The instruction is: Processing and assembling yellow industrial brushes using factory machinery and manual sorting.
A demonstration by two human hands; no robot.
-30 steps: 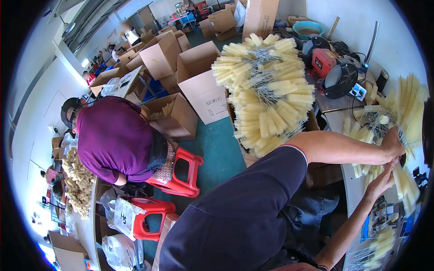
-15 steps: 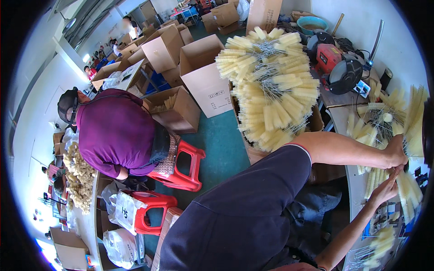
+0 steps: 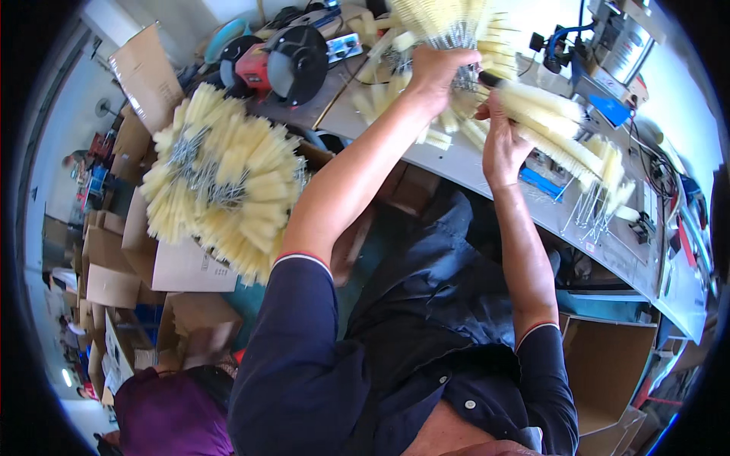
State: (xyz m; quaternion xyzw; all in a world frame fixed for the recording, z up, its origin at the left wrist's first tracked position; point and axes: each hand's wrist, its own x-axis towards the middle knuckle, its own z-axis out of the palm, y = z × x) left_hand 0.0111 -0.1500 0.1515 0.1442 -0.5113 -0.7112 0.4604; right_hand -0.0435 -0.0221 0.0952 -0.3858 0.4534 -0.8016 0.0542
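My left hand [image 3: 441, 76] is closed around the wire stems of a thick bundle of cream bristle brushes [image 3: 437, 17], whose bristle ends stand up past the top edge of the view. To its right, my right hand [image 3: 506, 144] grips a smaller bunch of the same brushes [image 3: 559, 140], their bristles pointing right. A short dark rod [image 3: 490, 79] shows between the two hands; whether either hand holds it I cannot tell. More loose brushes [image 3: 374, 102] lie on the grey workbench [image 3: 475, 171] behind my left forearm.
Brushes in a large heap [image 3: 220, 182] fill a box at the left. A red cutting machine [image 3: 255, 70] with dark discs stands at the back. Another brush pile [image 3: 601, 190] and a bench machine [image 3: 623, 49] are at the right. A person in purple [image 3: 175, 410] sits lower left.
The view has swung right, so bench, hands and brush heap appear farther left. My hands have moved somewhat apart, each still holding brushes.
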